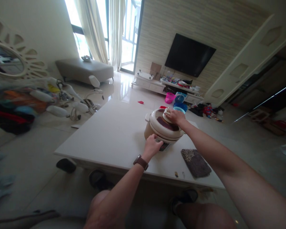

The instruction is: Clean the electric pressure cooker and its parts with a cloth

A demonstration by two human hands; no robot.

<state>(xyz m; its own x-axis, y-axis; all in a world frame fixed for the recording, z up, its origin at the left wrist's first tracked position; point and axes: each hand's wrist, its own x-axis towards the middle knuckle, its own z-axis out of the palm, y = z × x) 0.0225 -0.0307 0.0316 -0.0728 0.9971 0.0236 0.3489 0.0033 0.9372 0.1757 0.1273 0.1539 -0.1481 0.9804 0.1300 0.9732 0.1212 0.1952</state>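
Note:
A cream and beige electric stew pot (150, 130) with a dark-centred lid (154, 117) stands upright on the white table (105, 127). My right hand (175, 116) is closed around the knob on top of the lid, and the lid sits on the pot. At the front of the pot, my left hand (153, 147) presses against its side below the rim, fingers bent and thumb beside the dark control panel (164, 146). A brown-strapped watch (141, 162) is on my left wrist. The pot's far side is hidden.
A folded grey-brown cloth (195, 163) lies on the table's right part, with two small items (176, 174) near the front edge. Beyond the table are a pink basket (170, 98), blue tubs (180, 103) and a low TV stand (149, 83). A lamp (71, 92) lies at left.

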